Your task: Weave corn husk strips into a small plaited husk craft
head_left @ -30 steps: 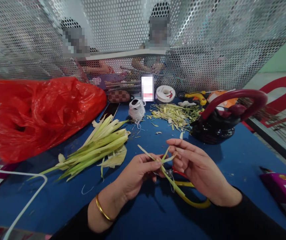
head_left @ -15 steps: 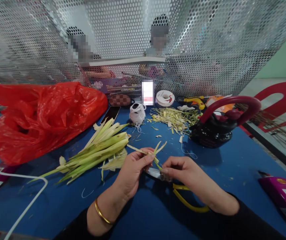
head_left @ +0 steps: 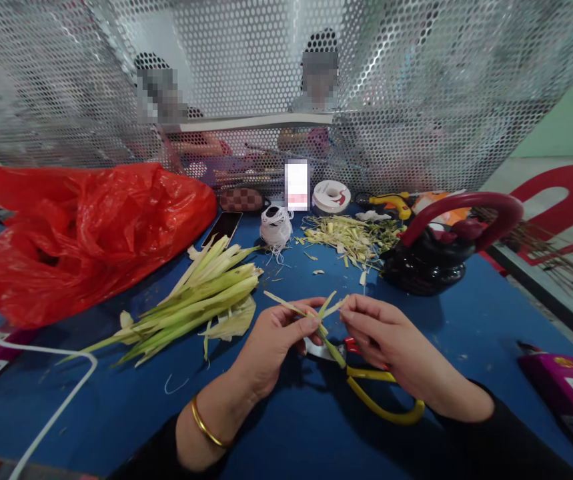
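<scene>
My left hand (head_left: pixel 271 340) pinches narrow corn husk strips (head_left: pixel 333 352) between thumb and fingers. They cross at the fingertips, with one greener piece hanging down to the right. My right hand (head_left: pixel 391 333) is closed on the end of a pale strip at the upper right of the crossing. Below both hands, scissors with yellow handles (head_left: pixel 372 375) lie on the blue table (head_left: pixel 306 433), partly hidden by the strips and my right hand. A bundle of green and pale corn husks (head_left: pixel 211 293) rests left of my left hand.
Behind stand a ball of white string (head_left: pixel 275 231), a white ribbon spool (head_left: pixel 331 197) and a lit phone (head_left: pixel 297 183). Husk scraps (head_left: pixel 349 237) lie near a dark red-handled pot (head_left: pixel 423 263). A red plastic bag (head_left: pixel 91 240) fills the left; a purple power strip (head_left: pixel 561 387) sits right.
My right hand has moved up from the lower end of the strips to the pale upper end. More of the hanging green piece and the scissors now shows.
</scene>
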The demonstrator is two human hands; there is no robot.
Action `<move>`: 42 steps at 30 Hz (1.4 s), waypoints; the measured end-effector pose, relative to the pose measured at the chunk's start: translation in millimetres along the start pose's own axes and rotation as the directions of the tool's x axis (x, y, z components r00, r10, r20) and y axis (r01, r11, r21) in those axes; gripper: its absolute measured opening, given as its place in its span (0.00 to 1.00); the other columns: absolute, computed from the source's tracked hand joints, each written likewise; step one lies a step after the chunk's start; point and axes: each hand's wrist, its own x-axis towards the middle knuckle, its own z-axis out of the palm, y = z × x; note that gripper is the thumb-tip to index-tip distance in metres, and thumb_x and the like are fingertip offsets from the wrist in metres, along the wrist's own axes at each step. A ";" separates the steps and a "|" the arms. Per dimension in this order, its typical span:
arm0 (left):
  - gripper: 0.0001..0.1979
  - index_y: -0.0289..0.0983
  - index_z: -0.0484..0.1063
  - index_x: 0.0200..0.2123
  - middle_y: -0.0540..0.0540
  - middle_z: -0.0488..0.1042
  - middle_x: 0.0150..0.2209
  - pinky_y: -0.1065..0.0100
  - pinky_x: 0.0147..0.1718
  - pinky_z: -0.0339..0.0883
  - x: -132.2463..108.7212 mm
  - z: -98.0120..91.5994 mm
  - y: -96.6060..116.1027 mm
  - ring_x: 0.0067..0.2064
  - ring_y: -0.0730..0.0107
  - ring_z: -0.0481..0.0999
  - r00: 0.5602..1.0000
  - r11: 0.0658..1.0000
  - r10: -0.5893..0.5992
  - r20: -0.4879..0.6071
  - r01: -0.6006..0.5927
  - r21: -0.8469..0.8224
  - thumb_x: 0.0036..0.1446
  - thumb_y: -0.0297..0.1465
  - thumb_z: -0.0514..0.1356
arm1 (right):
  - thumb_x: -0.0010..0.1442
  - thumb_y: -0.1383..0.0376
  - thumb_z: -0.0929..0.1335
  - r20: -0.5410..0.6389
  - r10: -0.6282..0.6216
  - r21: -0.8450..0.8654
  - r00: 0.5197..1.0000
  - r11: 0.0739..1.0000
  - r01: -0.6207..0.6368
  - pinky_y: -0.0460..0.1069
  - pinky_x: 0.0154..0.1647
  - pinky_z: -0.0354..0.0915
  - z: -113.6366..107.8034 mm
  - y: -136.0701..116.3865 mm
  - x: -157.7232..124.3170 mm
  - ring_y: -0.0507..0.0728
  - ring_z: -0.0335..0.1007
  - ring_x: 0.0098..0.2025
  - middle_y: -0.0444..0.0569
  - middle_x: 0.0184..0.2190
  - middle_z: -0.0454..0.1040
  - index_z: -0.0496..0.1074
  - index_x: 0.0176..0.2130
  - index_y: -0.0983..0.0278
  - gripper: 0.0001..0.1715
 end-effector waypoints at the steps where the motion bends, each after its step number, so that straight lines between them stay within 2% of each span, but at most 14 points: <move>1: 0.07 0.34 0.76 0.27 0.40 0.76 0.50 0.73 0.22 0.59 -0.4 0.1 0.0 0.25 0.78 0.73 1.000 1.000 -0.007 0.022 0.007 0.001 0.47 0.33 0.68 | 0.54 0.54 0.73 0.032 -0.006 -0.053 0.999 0.999 0.008 0.43 0.14 0.40 0.8 -0.4 -0.3 0.44 0.41 0.14 0.34 0.15 0.56 0.68 0.27 0.63 0.17; 4: 0.09 0.35 0.76 0.28 0.42 0.79 0.39 0.74 0.21 0.61 -1.1 0.1 -0.8 0.26 0.74 0.75 0.993 0.998 -0.066 0.097 0.066 0.009 0.47 0.34 0.69 | 0.56 0.55 0.71 0.131 -0.092 -0.171 0.987 0.979 0.114 0.44 0.19 0.50 2.1 0.1 0.1 0.48 0.55 0.20 0.41 0.19 0.65 0.72 0.27 0.63 0.15; 7: 0.12 0.35 0.76 0.29 0.48 0.75 0.25 0.73 0.23 0.64 -0.7 -0.3 -2.3 0.24 0.73 0.74 0.977 0.986 -0.168 0.134 0.167 0.019 0.45 0.36 0.70 | 0.57 0.60 0.69 0.109 -0.202 -0.334 0.973 0.915 0.227 0.46 0.26 0.55 -0.3 2.5 2.1 0.50 0.60 0.25 0.42 0.22 0.69 0.72 0.25 0.63 0.12; 11: 0.13 0.33 0.75 0.27 0.49 0.73 0.23 0.72 0.27 0.67 0.8 -0.7 -3.6 0.23 0.75 0.73 0.981 0.983 -0.181 0.064 0.183 -0.026 0.44 0.36 0.72 | 0.59 0.61 0.67 0.104 -0.276 -0.458 0.955 0.840 0.292 0.47 0.29 0.58 -5.9 6.0 5.6 0.52 0.61 0.27 0.43 0.24 0.70 0.73 0.29 0.63 0.10; 15: 0.12 0.33 0.76 0.27 0.50 0.73 0.22 0.71 0.28 0.68 1.6 0.4 -2.5 0.23 0.74 0.73 0.995 0.995 -0.089 -0.039 0.087 -0.051 0.42 0.34 0.72 | 0.60 0.61 0.67 0.063 -0.330 -0.576 0.942 0.759 0.304 0.47 0.26 0.56 -9.8 7.6 5.5 0.52 0.58 0.25 0.42 0.21 0.67 0.71 0.29 0.62 0.10; 18: 0.12 0.33 0.76 0.26 0.50 0.73 0.22 0.70 0.28 0.69 1.3 1.6 -1.1 0.23 0.74 0.72 0.991 1.000 -0.011 -0.132 0.008 -0.020 0.41 0.33 0.72 | 0.63 0.63 0.66 0.089 -0.438 -0.724 0.895 0.588 0.360 0.46 0.24 0.54 -10.9 8.0 2.5 0.51 0.56 0.22 0.40 0.19 0.62 0.70 0.30 0.61 0.09; 21: 0.10 0.33 0.77 0.26 0.50 0.73 0.21 0.71 0.27 0.68 1.1 2.7 -0.8 0.23 0.74 0.72 0.981 0.999 0.032 -0.191 -0.023 0.046 0.41 0.33 0.71 | 0.65 0.65 0.64 0.272 -0.544 -0.812 0.794 0.313 0.493 0.46 0.26 0.57 -9.7 8.5 -0.8 0.52 0.61 0.25 0.43 0.24 0.67 0.70 0.33 0.62 0.08; 24: 0.08 0.33 0.77 0.25 0.49 0.74 0.21 0.71 0.27 0.69 1.1 4.5 -1.7 0.23 0.73 0.72 0.987 0.992 0.030 -0.158 -0.010 0.126 0.41 0.31 0.69 | 0.66 0.69 0.60 0.429 -0.611 -0.814 0.665 0.059 0.579 0.46 0.28 0.59 -8.3 10.1 -2.5 0.53 0.67 0.29 0.48 0.31 0.70 0.70 0.35 0.62 0.11; 26: 0.05 0.33 0.78 0.24 0.49 0.75 0.22 0.72 0.27 0.69 0.8 6.2 -2.6 0.24 0.73 0.72 0.996 0.988 -0.003 -0.088 0.016 0.152 0.41 0.29 0.68 | 0.66 0.72 0.59 0.458 -0.639 -0.805 0.617 -0.004 0.593 0.46 0.31 0.61 -8.6 12.0 -2.3 0.54 0.71 0.34 0.52 0.38 0.72 0.70 0.36 0.63 0.12; 28: 0.03 0.33 0.77 0.23 0.49 0.75 0.22 0.72 0.26 0.68 0.0 7.4 -3.3 0.25 0.74 0.71 0.999 0.984 -0.032 -0.011 0.033 0.173 0.41 0.27 0.67 | 0.66 0.73 0.59 0.465 -0.629 -0.800 0.622 0.003 0.601 0.45 0.30 0.61 -10.1 14.4 -1.1 0.53 0.72 0.35 0.52 0.42 0.74 0.69 0.37 0.63 0.12; 32: 0.02 0.33 0.77 0.23 0.50 0.73 0.21 0.73 0.25 0.65 -2.2 7.0 -4.0 0.24 0.75 0.69 0.996 0.968 -0.002 0.093 -0.022 0.250 0.44 0.27 0.64 | 0.67 0.70 0.59 0.440 -0.552 -0.845 0.709 0.013 0.534 0.46 0.24 0.56 -13.1 18.1 1.4 0.52 0.67 0.25 0.45 0.29 0.73 0.67 0.36 0.62 0.11; 34: 0.03 0.34 0.77 0.23 0.50 0.73 0.22 0.73 0.26 0.64 -3.5 6.0 -4.4 0.25 0.74 0.70 0.990 0.942 0.047 0.132 -0.087 0.323 0.46 0.26 0.63 | 0.66 0.69 0.60 0.392 -0.527 -0.866 0.754 0.066 0.496 0.46 0.23 0.54 -12.5 17.7 1.1 0.52 0.65 0.23 0.43 0.25 0.72 0.66 0.35 0.62 0.09; 39: 0.07 0.34 0.78 0.25 0.48 0.78 0.26 0.73 0.30 0.65 -6.5 6.6 -4.4 0.29 0.72 0.73 0.966 0.833 0.176 0.189 -0.249 0.494 0.48 0.21 0.60 | 0.65 0.65 0.62 0.257 -0.417 -0.806 0.872 0.405 0.432 0.45 0.22 0.51 -5.9 12.1 -2.5 0.50 0.60 0.20 0.38 0.19 0.66 0.64 0.32 0.61 0.09; 42: 0.07 0.34 0.77 0.25 0.48 0.78 0.26 0.73 0.31 0.66 -7.9 7.9 -1.8 0.30 0.72 0.74 0.938 0.765 0.266 0.223 -0.346 0.543 0.49 0.21 0.60 | 0.63 0.62 0.63 0.147 -0.301 -0.668 0.942 0.672 0.318 0.44 0.21 0.51 -2.8 11.0 -0.8 0.49 0.58 0.19 0.37 0.16 0.64 0.63 0.29 0.61 0.11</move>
